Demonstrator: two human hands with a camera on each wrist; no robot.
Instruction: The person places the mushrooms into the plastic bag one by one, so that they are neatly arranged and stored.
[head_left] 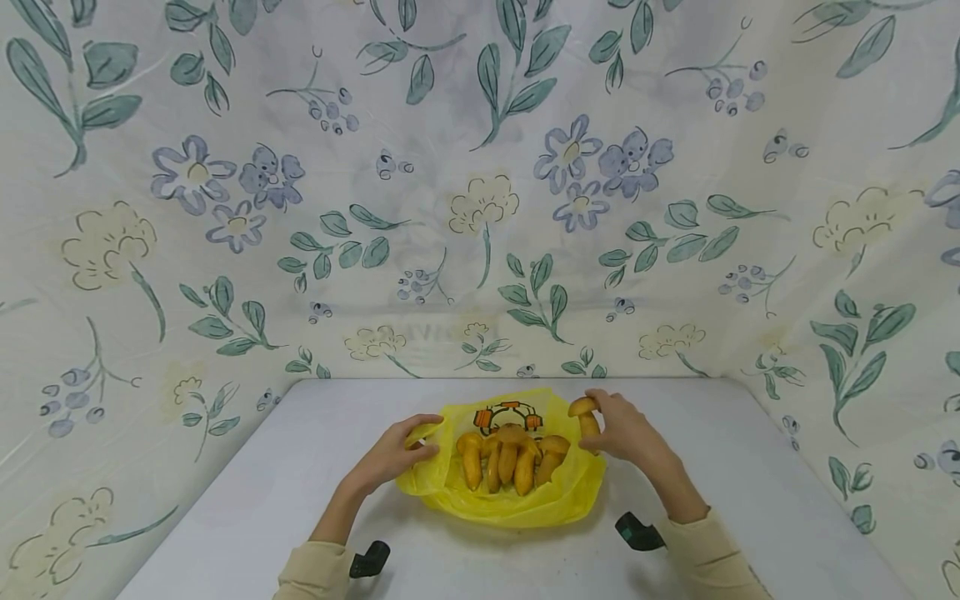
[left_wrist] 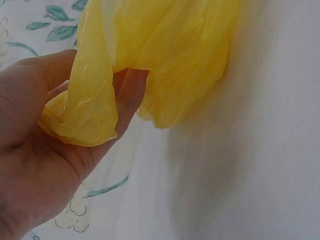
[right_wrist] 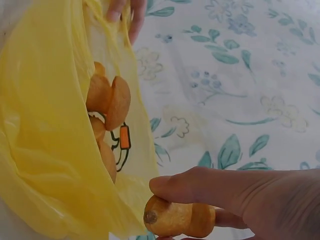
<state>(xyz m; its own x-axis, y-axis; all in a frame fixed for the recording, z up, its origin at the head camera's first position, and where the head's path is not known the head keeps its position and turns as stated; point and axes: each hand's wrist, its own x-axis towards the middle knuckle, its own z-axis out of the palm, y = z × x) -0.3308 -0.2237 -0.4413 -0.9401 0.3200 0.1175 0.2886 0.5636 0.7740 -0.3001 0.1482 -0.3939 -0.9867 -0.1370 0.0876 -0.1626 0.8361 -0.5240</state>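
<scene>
A yellow plastic bag [head_left: 517, 512] lies on the table with its mouth spread wide. Several brown mushrooms [head_left: 507, 457] rest inside it, caps toward the back and stems toward the front. My left hand [head_left: 397, 454] holds the left edge of the bag; in the left wrist view, a loop of yellow film [left_wrist: 92, 100] passes between thumb and fingers. My right hand [head_left: 626, 429] grips a single mushroom [head_left: 587, 419] by thumb and fingers at the bag's right rim. In the right wrist view, the stem end of this mushroom [right_wrist: 172, 217] faces the camera, beside the bag.
A white table [head_left: 247, 500] carries the bag. Behind and at both sides hangs a floral cloth [head_left: 480, 250]. Dark wrist-worn devices show near each forearm: one at the left [head_left: 370, 559], one at the right [head_left: 639, 532].
</scene>
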